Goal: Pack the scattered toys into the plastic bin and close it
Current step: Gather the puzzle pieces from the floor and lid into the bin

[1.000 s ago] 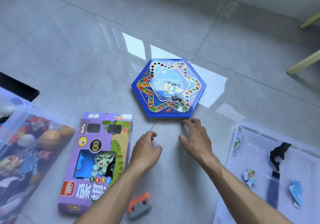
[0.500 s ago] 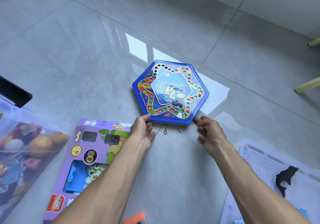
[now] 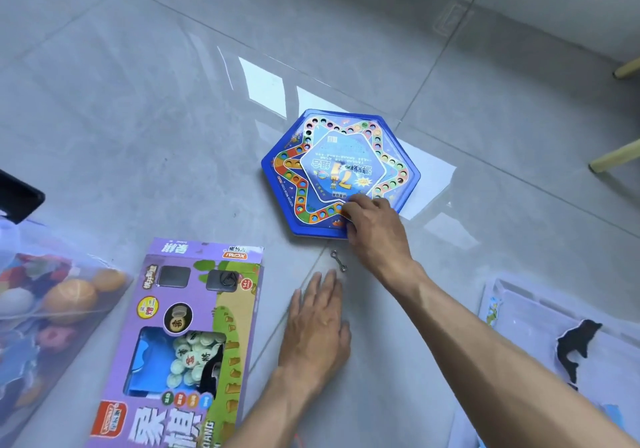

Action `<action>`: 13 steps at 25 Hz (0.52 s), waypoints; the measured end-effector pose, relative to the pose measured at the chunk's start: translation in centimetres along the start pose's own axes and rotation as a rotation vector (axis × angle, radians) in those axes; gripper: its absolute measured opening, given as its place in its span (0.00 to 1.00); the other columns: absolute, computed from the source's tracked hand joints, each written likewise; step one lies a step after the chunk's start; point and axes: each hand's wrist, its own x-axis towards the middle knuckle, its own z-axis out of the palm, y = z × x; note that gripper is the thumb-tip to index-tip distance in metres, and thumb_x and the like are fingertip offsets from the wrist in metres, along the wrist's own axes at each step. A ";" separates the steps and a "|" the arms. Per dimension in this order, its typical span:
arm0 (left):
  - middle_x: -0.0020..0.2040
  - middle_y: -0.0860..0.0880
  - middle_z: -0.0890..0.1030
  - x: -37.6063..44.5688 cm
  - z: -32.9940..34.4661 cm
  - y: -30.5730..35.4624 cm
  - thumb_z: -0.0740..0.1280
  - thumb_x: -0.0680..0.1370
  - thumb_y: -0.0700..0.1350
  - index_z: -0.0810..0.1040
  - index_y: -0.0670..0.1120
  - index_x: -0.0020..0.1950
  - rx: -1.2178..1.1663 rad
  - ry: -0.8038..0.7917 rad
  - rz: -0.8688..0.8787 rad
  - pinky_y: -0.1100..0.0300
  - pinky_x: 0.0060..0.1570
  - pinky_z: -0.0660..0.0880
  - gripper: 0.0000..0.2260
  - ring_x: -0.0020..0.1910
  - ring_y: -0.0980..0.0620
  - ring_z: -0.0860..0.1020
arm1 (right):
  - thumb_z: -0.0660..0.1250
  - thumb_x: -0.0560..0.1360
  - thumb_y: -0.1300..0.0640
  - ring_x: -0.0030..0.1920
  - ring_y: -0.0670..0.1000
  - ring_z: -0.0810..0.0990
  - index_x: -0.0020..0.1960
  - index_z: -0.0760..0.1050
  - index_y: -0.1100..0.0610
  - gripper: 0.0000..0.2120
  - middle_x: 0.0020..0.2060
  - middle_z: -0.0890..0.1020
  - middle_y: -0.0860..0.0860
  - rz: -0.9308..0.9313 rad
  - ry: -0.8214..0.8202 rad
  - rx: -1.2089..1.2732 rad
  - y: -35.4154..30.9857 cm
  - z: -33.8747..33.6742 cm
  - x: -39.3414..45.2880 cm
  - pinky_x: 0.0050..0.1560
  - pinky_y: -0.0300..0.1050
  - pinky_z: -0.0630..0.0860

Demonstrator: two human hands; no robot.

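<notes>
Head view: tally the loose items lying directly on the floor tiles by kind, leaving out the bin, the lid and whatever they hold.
Boxed games: 2, the blue hexagonal game board and the purple chess box
Small metal links: 1, the metal link
Total: 3

Even, bright daylight. Glossy floor tiles [image 3: 138,118] carry hard white window reflections beside the hexagonal game tin [image 3: 341,174]. Shadows soft and faint. Wide-angle bending visible toward the frame edges. Purple chess box [image 3: 180,343] lettering smeared at lower edge; overall definition slightly soft.
</notes>
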 end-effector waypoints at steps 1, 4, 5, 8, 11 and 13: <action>0.64 0.49 0.79 -0.7 0.0 0.5 0.66 0.63 0.51 0.79 0.43 0.63 -0.018 -0.034 0.008 0.48 0.54 0.79 0.29 0.62 0.47 0.78 | 0.65 0.73 0.65 0.45 0.58 0.72 0.52 0.78 0.55 0.10 0.52 0.80 0.50 0.007 0.062 0.036 -0.1 0.4 -1.1 0.43 0.50 0.72; 0.57 0.49 0.80 -1.6 -0.6 1.1 0.70 0.61 0.47 0.81 0.46 0.52 -0.084 -0.026 0.049 0.58 0.43 0.80 0.20 0.54 0.48 0.81 | 0.69 0.67 0.67 0.37 0.56 0.70 0.47 0.77 0.54 0.12 0.44 0.79 0.48 0.062 0.094 0.133 -0.1 1.4 -7.1 0.34 0.45 0.68; 0.58 0.49 0.79 -1.3 -1.1 0.9 0.69 0.61 0.46 0.79 0.47 0.52 -0.100 -0.001 0.033 0.59 0.40 0.79 0.20 0.54 0.48 0.80 | 0.70 0.67 0.66 0.37 0.56 0.72 0.49 0.77 0.53 0.13 0.44 0.80 0.47 0.106 0.079 0.153 0.0 1.6 -9.1 0.33 0.44 0.68; 0.76 0.47 0.63 1.3 -2.6 0.3 0.64 0.69 0.42 0.66 0.48 0.72 0.017 -0.004 0.053 0.52 0.57 0.74 0.30 0.71 0.45 0.66 | 0.70 0.70 0.58 0.41 0.54 0.76 0.55 0.77 0.49 0.14 0.48 0.80 0.45 0.306 0.054 0.222 0.4 1.0 -12.3 0.33 0.45 0.73; 0.80 0.50 0.46 3.4 -3.5 0.3 0.57 0.77 0.42 0.49 0.47 0.79 0.114 -0.229 0.100 0.52 0.70 0.60 0.31 0.79 0.47 0.47 | 0.68 0.73 0.51 0.49 0.56 0.77 0.60 0.76 0.50 0.16 0.54 0.76 0.50 0.392 0.031 0.181 0.0 0.6 -10.2 0.38 0.47 0.73; 0.80 0.50 0.44 2.6 -3.5 0.3 0.57 0.77 0.41 0.47 0.45 0.79 0.097 -0.264 0.103 0.54 0.73 0.57 0.33 0.79 0.50 0.45 | 0.67 0.74 0.50 0.48 0.58 0.77 0.58 0.76 0.52 0.14 0.53 0.76 0.52 0.375 0.001 0.114 -0.5 0.6 -8.0 0.38 0.48 0.72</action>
